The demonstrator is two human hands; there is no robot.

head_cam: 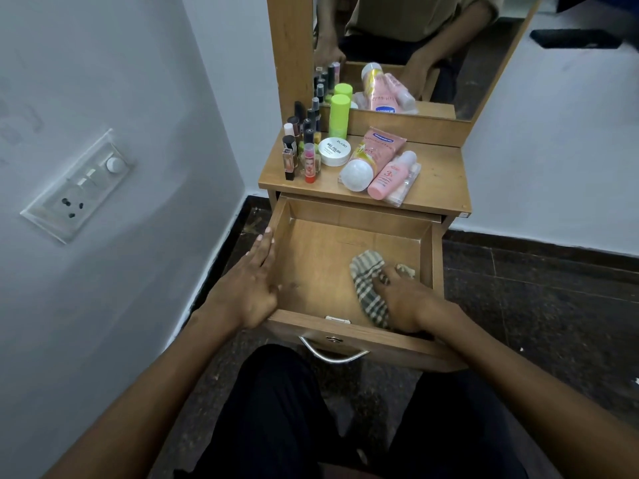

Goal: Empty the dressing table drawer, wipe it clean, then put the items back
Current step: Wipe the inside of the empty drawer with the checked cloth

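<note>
Item 1: my dark-trousered knees (276, 409), nearest the lens. Item 2: drawer (345, 326), pulled out, metal handle (333, 354) at its front. Item 3: left hand (250, 288), fingers straight, resting on the drawer's left wall. Item 4: right hand (404, 299), inside the drawer, grasping the checked cloth (368, 285) against its floor. Item 5: tabletop (439, 174), carrying green bottle (339, 115), white jar (334, 151), pink tubes (383, 157), small bottles (297, 146).
</note>
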